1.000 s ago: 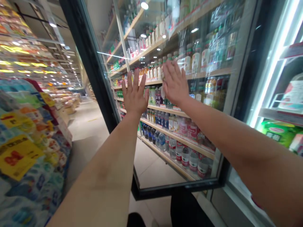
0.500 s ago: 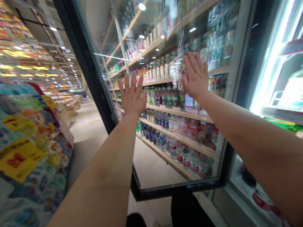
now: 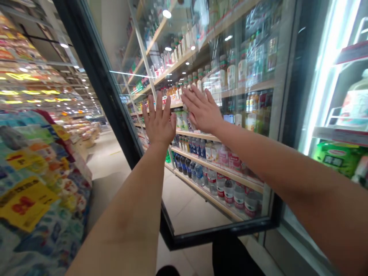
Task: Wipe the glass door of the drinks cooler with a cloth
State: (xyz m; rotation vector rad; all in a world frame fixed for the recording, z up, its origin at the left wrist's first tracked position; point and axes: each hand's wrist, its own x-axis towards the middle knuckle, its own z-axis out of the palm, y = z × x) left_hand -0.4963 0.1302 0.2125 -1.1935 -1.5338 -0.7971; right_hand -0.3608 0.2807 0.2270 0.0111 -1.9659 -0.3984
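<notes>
A glass cooler door point(image 3: 241, 230) in a black frame stands swung out in front of me. My left hand point(image 3: 159, 124) lies flat against the glass, fingers spread and pointing up, holding nothing. To its right, my right hand point(image 3: 204, 109) presses on the pane with its fingers stretched up and to the left. A pale, crumpled cloth is under the right palm, almost wholly hidden by the hand now. Between the two hands is only a narrow gap.
Shelves of bottled drinks point(image 3: 228, 191) show through the glass. On the right is the lit cooler interior with a green package point(image 3: 335, 157). Stacked packaged goods with a yellow price sign point(image 3: 27, 203) stand on the left, beside a tiled aisle point(image 3: 107, 153).
My right hand has swept left and down across the glass, closer to my left hand, and its fingers have tilted left. The left hand stays in place on the pane. The view has shifted slightly.
</notes>
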